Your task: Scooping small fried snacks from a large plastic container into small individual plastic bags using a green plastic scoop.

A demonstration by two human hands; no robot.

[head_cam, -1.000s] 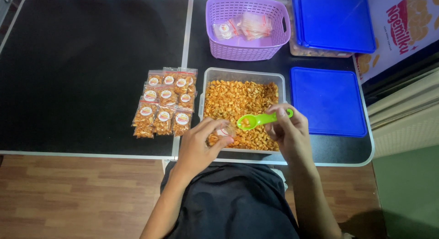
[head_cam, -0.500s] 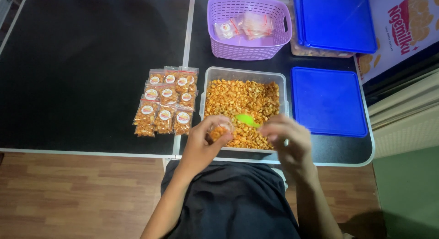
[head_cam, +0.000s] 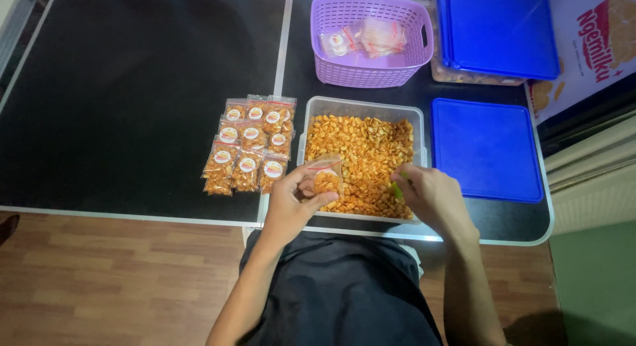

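Observation:
My left hand (head_cam: 290, 203) holds a small clear bag (head_cam: 324, 174), partly filled with orange snack pieces, upright at the near left corner of the clear tub (head_cam: 363, 107). The tub is full of orange snack pieces (head_cam: 363, 154). My right hand (head_cam: 428, 196) reaches into the near right part of the tub and grips a green plastic spoon (head_cam: 397, 189); only a sliver of green shows under the fingers. Left of the tub lie several small filled bags (head_cam: 250, 145) with round labels, set in rows.
A purple basket (head_cam: 371, 66) with empty clear bags stands behind the tub. A blue lid (head_cam: 487, 149) lies to the right, and a blue-lidded tub (head_cam: 501, 29) sits at the back right. The black table's (head_cam: 132, 101) near edge runs just before my body.
The green spoon went from above the small bag down into the snack pieces with my right hand. My left hand lifted the bag upright. The camera shifted slightly.

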